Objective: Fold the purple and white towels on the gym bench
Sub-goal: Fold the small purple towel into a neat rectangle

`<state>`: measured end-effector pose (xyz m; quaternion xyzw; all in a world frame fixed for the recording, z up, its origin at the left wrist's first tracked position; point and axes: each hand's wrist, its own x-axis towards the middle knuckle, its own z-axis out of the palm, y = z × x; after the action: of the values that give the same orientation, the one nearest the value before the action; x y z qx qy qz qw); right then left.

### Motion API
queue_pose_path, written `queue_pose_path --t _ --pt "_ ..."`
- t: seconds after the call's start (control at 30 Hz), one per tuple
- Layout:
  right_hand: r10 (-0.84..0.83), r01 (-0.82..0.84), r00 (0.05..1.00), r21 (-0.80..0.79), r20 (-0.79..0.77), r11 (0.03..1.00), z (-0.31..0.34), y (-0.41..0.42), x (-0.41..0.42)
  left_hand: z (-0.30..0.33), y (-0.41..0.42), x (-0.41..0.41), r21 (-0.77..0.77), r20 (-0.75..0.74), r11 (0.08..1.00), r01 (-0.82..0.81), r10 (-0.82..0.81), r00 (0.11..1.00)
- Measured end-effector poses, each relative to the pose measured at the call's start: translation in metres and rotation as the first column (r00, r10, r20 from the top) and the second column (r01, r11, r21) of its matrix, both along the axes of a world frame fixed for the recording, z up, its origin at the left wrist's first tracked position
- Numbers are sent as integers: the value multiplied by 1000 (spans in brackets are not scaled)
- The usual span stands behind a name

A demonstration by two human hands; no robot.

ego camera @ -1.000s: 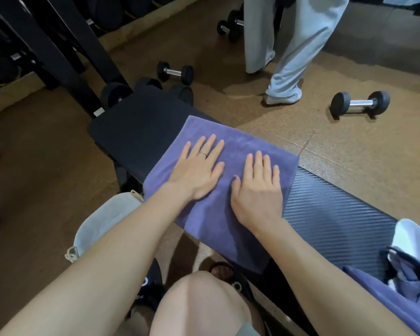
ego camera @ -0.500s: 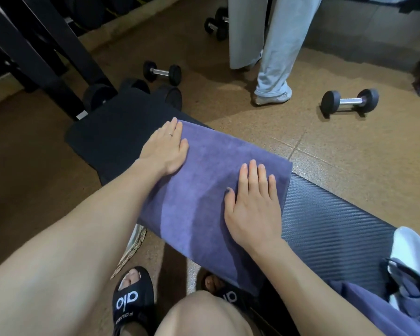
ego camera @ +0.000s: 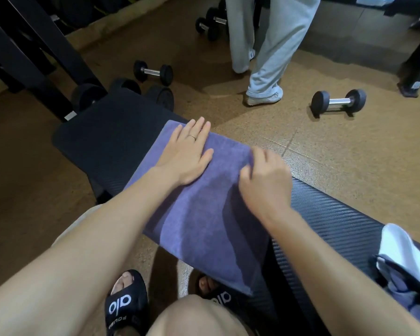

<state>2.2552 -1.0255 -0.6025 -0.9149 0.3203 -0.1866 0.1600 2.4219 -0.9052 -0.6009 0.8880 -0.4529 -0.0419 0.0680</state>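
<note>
Since half a second ago, my left hand [ego camera: 188, 154] has shifted along the purple towel [ego camera: 204, 209] toward its far edge, and my right hand [ego camera: 264, 183] has gone from lying flat to gripping the cloth. Left hand now: fingers straight and close together, palm pressed flat on the towel near its far left corner, a ring visible on one finger. Right hand now: fingers curled, pinching the towel's far right edge, with a fold of fabric gathered under the fingertips; the hand is blurred, so the exact grip cannot be told. That towel lies folded across the gym bench [ego camera: 102, 141], under both hands, its near end hanging over the bench edge toward my knee. Right of my right forearm, on the ribbed part of the bench, sits a heap of a white towel [ego camera: 398, 248] and more purple cloth [ego camera: 403, 287]. Beyond my left hand, a dumbbell [ego camera: 153, 72] lies on the floor; another dumbbell [ego camera: 338, 101] lies beyond my right hand. Another person's legs [ego camera: 264, 49] in grey trousers stand on the floor between them. Below my left forearm, my foot wears a black slide sandal [ego camera: 125, 304].
</note>
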Motion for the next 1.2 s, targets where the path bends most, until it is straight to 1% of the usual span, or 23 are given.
queue_pose_path --t 0.03,0.1,0.13,0.17,0.2,0.23,0.27,0.3,0.37,0.43,0.5,0.57,0.67,0.73,0.8,0.83,0.87,0.9,0.97,1.07,1.13,1.2 --pt "-33 36 999 76 -33 996 5 -18 5 5 2 -15 -27 6 999 21 -21 1000" --pt "-30 96 969 262 -244 960 13 -52 15 16 9 -53 -108 3 979 173 -174 985" --pt "-7 128 951 372 -309 919 18 -63 17 22 14 -74 -138 -8 953 270 -274 962" --pt "21 146 947 486 -322 861 22 -73 18 29 21 -95 -139 -42 926 352 -361 932" --pt "40 155 951 585 -306 796 26 -79 18 38 27 -115 -111 -111 907 405 -417 902" --pt "52 158 957 667 -284 728 29 -84 16 46 32 -135 -56 -198 902 428 -430 881" --pt "62 157 962 728 -264 668 32 -87 13 52 35 -152 19 -267 899 437 -417 869" --pt "60 164 965 766 -256 622 33 -91 10 54 37 -168 100 -290 893 438 -395 872" --pt "46 176 970 818 -240 547 32 -100 4 54 39 -192 249 -240 875 414 -359 902" --pt "32 174 975 850 -218 497 29 -107 2 50 41 -208 349 -170 853 387 -348 922" --pt "24 178 976 853 -217 490 27 -112 0 47 43 -218 379 -115 855 355 -337 935" --pt "32 152 980 853 -194 500 27 -112 0 45 45 -225 377 -69 870 317 -315 947" --pt "74 100 983 826 -168 554 32 -109 -3 43 48 -234 370 -9 884 285 -303 953" --pt "89 80 983 806 -162 586 34 -111 -5 42 51 -240 355 5 896 266 -286 958" --pt "89 58 986 798 -139 599 38 -114 -7 48 57 -239 301 -24 924 236 -240 970" --pt "91 46 988 799 -125 599 42 -115 -7 53 61 -235 248 -76 945 212 -199 977" --pt "95 31 989 800 -109 599 48 -116 -7 59 66 -228 177 -159 970 169 -141 977" --pt "98 12 991 801 -88 599 53 -117 -5 66 73 -220 107 -258 988 115 -84 962" --pt "111 -25 993 814 -48 581 68 -116 2 80 91 -199 22 -413 1000 -17 24 911" --pt "150 -105 988 842 28 530 87 -108 25 97 119 -166 -13 -571 980 -199 156 806" --pt "179 -142 982 855 58 498 98 -96 46 104 136 -148 -33 -701 948 -315 203 684" --pt "215 -170 974 876 78 451 106 -81 70 109 151 -134 -66 -834 899 -433 189 519"
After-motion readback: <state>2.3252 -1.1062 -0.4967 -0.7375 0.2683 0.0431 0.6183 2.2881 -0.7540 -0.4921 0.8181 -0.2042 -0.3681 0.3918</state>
